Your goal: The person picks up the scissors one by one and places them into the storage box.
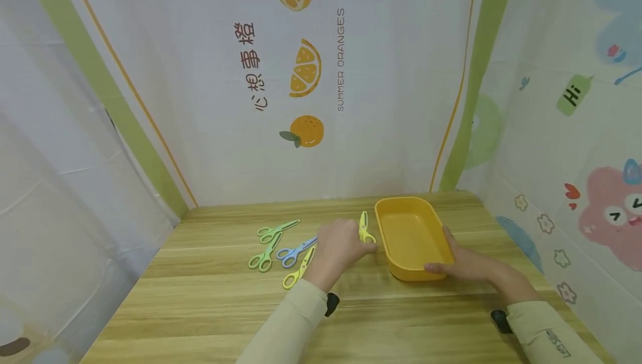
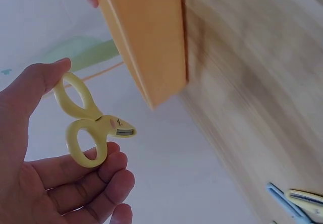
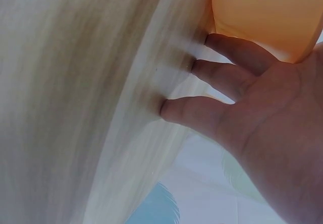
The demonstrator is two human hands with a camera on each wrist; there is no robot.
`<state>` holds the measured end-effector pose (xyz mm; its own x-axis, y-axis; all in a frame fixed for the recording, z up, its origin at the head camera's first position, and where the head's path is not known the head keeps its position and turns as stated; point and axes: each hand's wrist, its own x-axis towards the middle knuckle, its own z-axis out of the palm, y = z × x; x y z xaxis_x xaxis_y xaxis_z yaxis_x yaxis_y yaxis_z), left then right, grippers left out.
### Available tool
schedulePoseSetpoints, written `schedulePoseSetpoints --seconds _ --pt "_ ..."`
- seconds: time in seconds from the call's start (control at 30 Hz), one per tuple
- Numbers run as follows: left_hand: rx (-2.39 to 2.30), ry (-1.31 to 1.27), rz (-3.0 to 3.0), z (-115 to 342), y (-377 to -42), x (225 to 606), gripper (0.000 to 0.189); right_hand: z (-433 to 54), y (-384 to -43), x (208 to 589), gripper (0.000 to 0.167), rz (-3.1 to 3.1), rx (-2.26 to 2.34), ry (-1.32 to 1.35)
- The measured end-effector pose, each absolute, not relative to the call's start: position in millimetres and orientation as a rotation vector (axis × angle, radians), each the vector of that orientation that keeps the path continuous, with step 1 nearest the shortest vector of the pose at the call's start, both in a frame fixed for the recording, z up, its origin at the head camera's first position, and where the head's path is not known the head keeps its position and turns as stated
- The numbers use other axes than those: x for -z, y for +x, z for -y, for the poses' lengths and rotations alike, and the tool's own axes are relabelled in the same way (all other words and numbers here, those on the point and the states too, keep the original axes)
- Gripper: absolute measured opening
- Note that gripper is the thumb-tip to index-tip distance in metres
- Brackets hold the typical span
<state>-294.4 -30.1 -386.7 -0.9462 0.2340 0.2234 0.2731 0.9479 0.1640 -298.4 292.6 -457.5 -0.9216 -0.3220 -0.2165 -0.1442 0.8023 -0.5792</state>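
Note:
My left hand [image 1: 341, 246] holds a pair of yellow children's scissors [image 2: 83, 108] by the handles, thumb at one loop and fingers at the other. Their short rounded blade points away from the palm. In the head view these scissors stand just left of a deep yellow plastic box [image 1: 387, 241]. At the box's near right corner is my right hand [image 1: 466, 263], its thumb over the near rim and a finger along the right side. Three other fingers [image 3: 192, 114] of it reach down to the tabletop in the right wrist view.
Left of my left hand lie two green scissors [image 1: 266, 257], a blue pair [image 1: 290, 258] and another yellow pair [image 1: 303, 272] on the wooden table [image 1: 200, 302]. Printed curtains [image 1: 381, 152] hang behind the table and along its sides.

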Motion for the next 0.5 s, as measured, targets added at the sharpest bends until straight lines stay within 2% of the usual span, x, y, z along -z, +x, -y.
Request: schedulePoseSetpoints --seconds 0.33,0.5 --pt "0.234 -0.407 2.946 6.0 -304.8 377.7 0.065 -291.7 -296.7 457.0 0.132 -2.685 0.827 -0.356" --pt "0.196 -0.408 2.962 -5.2 -310.9 373.9 0.059 -292.1 -297.0 456.3 0.131 -2.687 0.834 -0.362"
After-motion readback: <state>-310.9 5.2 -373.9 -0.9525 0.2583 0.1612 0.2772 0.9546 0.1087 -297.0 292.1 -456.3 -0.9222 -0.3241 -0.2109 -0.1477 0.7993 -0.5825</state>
